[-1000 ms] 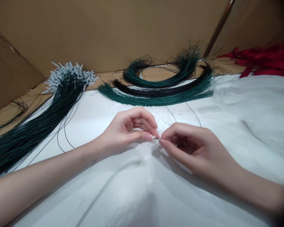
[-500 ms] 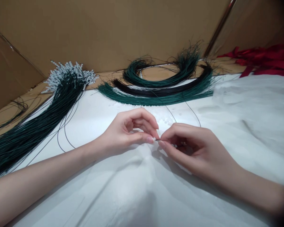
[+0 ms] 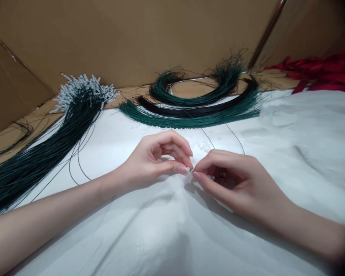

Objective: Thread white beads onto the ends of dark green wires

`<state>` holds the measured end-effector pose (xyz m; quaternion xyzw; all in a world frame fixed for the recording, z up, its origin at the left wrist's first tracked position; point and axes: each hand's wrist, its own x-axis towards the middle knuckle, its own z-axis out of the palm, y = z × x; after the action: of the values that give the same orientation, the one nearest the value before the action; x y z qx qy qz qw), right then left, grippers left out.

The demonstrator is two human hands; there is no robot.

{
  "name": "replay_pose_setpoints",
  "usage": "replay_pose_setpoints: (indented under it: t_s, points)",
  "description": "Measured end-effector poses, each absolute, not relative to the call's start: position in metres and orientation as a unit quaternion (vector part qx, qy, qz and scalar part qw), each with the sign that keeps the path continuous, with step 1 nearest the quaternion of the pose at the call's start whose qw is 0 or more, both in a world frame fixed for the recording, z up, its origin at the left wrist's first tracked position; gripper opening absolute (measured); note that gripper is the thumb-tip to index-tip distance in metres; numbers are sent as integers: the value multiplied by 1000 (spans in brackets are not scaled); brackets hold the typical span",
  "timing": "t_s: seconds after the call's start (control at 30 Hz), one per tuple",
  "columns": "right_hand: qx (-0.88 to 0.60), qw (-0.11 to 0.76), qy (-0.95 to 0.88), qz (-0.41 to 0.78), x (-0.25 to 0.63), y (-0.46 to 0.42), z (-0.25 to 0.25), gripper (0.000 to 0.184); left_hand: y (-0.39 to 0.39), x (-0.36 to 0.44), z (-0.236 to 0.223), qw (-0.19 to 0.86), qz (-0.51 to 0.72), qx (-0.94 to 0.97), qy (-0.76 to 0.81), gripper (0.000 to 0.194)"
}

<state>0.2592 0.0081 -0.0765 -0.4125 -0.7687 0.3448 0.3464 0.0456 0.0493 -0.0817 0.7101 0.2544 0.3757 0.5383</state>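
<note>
My left hand [image 3: 158,159] rests on the white cloth [image 3: 172,214], thumb and fingers pinched on something tiny and white at their tips. My right hand [image 3: 235,180] meets it fingertip to fingertip, pinching the end of a thin dark wire [image 3: 234,137] that loops back toward the far bundles. The wire's tip [image 3: 191,171] shows as a short grey point between the two pinches. Small white beads [image 3: 199,145] lie scattered on the cloth just beyond my fingers.
A long bundle of dark green wires with white beaded ends [image 3: 74,111] lies at the left. Curved bundles of green and black wire [image 3: 195,111] lie behind my hands. Red ribbon [image 3: 319,73] sits at the far right. Cardboard walls [image 3: 132,38] close in the back.
The two pinches have drawn slightly closer together, so less of the wire's tip shows between them. Both arms stay where they were.
</note>
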Motion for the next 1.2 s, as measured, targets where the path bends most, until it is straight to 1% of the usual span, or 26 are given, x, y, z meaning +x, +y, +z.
replay_pose_setpoints:
  t_s: [0.3,0.63,0.97,1.1,1.2]
  points:
    - [-417,342,-768,346,259,9,-77,14,49,46,-82,529,374,721,246,24]
    - [-431,343,-761,343,258,8,-76,16,43,48,-82,431,386,764,287,17]
    - [-441,354,-740,365,259,9,-77,11,37,51,-77,291,395,833,255,10]
    - [-441,360,-715,406,261,10,-80,6,37,51,-76,271,387,847,242,9]
    - [-437,368,-707,416,260,10,-81,6,36,51,-75,271,379,854,234,11]
